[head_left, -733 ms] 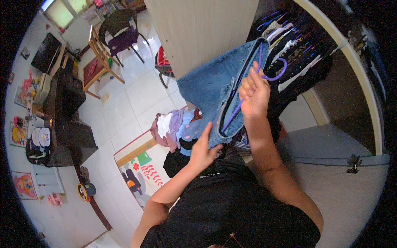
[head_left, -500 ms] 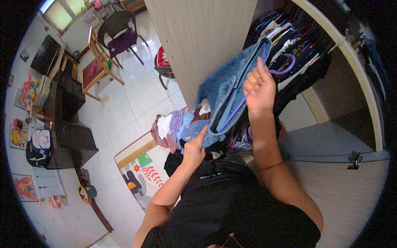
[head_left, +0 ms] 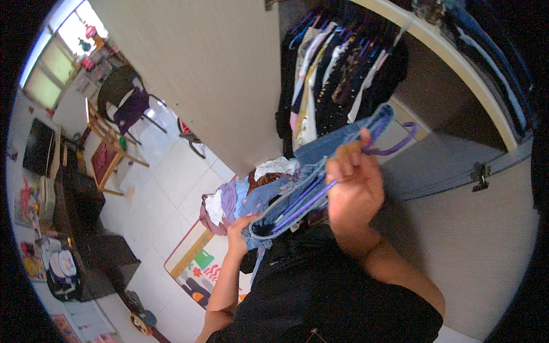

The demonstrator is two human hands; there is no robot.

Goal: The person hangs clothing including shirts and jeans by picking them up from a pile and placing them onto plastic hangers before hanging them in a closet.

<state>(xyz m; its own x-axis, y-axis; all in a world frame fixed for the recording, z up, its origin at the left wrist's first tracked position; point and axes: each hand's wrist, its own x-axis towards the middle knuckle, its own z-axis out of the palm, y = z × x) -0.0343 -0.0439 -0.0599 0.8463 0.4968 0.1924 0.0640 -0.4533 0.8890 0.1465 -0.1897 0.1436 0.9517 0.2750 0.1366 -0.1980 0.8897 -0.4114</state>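
A pair of blue denim jeans (head_left: pixel 317 147) stretches between my hands, waistband facing up. Inside the waistband runs a purple hanger (head_left: pixel 310 208), its hook sticking out beyond the far right end. My right hand (head_left: pixel 357 191) is closed on the hanger near its hook, close to the waistband's edge. At the near left end, my left hand (head_left: pixel 238 233) pinches the rim of the waistband, its thumb lying along the denim. Part of the left fingers is hidden behind the jeans.
Ahead stands a wardrobe with a row of hanging clothes (head_left: pixel 337 74). A pale door panel (head_left: pixel 194 68) stands to its left. A heap of clothes (head_left: pixel 227 197) lies beside a patterned mat (head_left: pixel 197 260). Chairs, including a wooden one (head_left: pixel 106 160), stand further left.
The jeans and hanger have come down and nearer my body, away from the hanging clothes. My left hand has shifted its hold around the waistband's near end. The view has turned too.
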